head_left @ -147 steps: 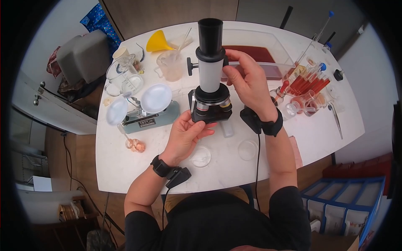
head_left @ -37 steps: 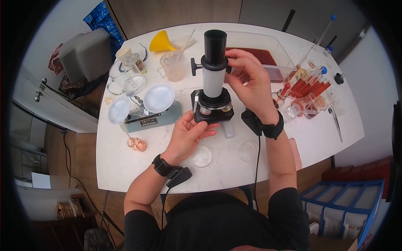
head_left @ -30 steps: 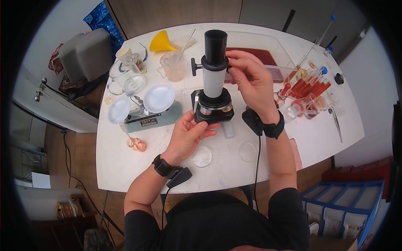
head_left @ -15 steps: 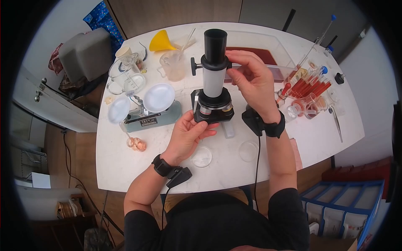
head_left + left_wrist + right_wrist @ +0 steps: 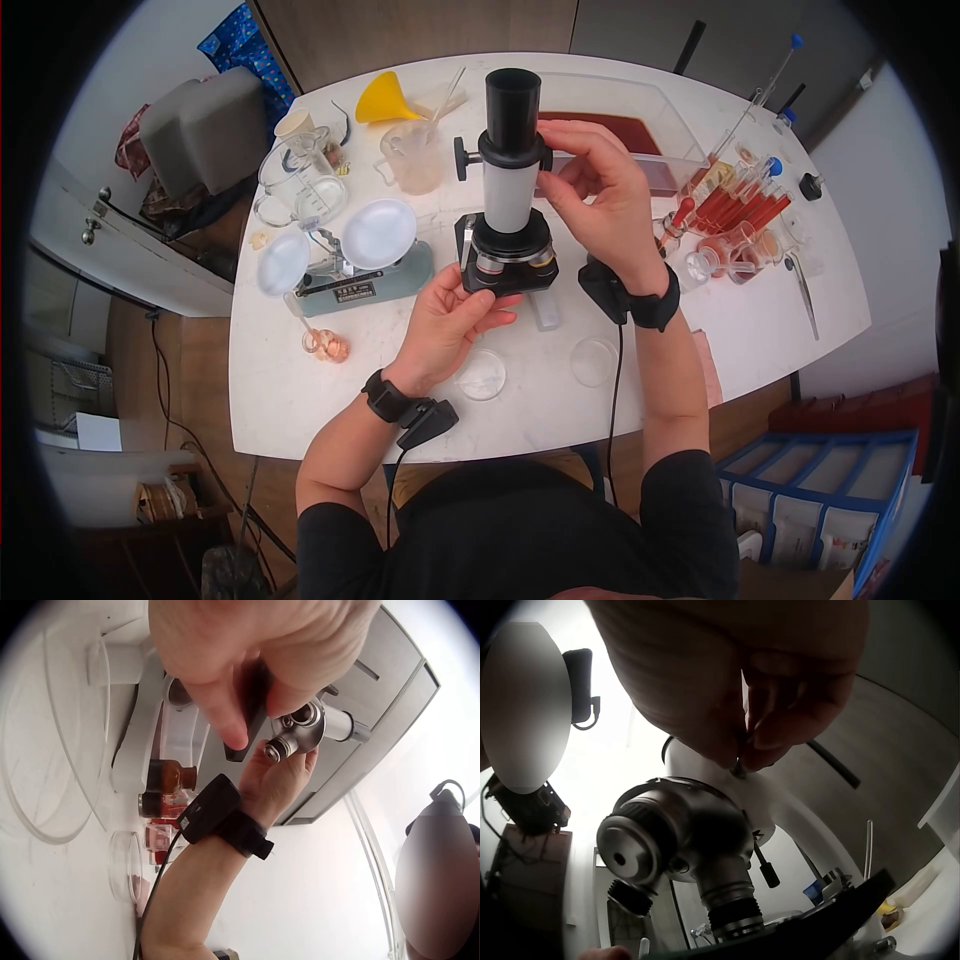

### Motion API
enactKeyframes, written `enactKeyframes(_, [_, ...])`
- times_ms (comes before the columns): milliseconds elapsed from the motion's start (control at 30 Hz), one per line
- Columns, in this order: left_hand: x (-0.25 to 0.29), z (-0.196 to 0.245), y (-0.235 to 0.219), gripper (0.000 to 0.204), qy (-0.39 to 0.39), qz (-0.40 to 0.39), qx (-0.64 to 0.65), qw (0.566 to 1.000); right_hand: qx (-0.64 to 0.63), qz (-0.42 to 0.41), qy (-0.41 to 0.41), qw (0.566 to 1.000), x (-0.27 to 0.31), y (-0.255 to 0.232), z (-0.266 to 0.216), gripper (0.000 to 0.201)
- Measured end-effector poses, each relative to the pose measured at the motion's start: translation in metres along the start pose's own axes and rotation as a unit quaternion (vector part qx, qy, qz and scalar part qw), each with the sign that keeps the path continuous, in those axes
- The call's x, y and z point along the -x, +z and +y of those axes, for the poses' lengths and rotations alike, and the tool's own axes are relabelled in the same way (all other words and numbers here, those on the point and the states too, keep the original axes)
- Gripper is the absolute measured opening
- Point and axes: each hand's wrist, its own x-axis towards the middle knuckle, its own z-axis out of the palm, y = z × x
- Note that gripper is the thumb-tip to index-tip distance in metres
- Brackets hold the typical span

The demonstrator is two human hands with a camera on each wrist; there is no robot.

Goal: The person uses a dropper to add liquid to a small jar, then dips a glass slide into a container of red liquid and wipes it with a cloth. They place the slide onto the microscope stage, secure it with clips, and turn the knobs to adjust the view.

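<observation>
A microscope (image 5: 508, 198) with a white body and black eyepiece tube stands upright between my hands in the head view. My left hand (image 5: 440, 325) grips the front edge of its black stage (image 5: 512, 284), thumb on top and fingers beneath. At the tube's right side, my right hand (image 5: 607, 205) pinches the focus knob between thumb and fingers, which hide most of it. The matching knob (image 5: 461, 158) sticks out on the left. Metal objective lenses (image 5: 727, 889) point down at the stage in the right wrist view, and the left wrist view shows them beside the left fingers (image 5: 232, 735).
Left of the microscope stand a balance (image 5: 365, 287) with two white pans and a small glass of orange pieces (image 5: 333, 347). Two petri dishes (image 5: 482, 374) lie in front. Red-filled test tubes (image 5: 735, 208) and tweezers (image 5: 803, 298) are at right. A yellow funnel (image 5: 384, 98) lies behind.
Since the oldest frame, the eyepiece tube appears lower and slightly farther right in view. My right fingers have shifted a little at the knob. My left hand keeps its grip on the stage.
</observation>
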Motion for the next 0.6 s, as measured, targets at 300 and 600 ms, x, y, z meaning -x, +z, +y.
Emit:
enactKeyframes(300, [-0.0001, 0.0010, 0.0014, 0.030, -0.002, 0.003, -0.001, 1.000, 0.011, 0.010, 0.000, 1.000, 0.0007, 0.0022, 0.0013, 0.037])
enactKeyframes(600, [0.0001, 0.0011, 0.0016, 0.029, -0.002, 0.002, -0.003, 1.000, 0.003, 0.017, 0.019, 1.000, 0.0020, 0.0043, 0.0021, 0.031])
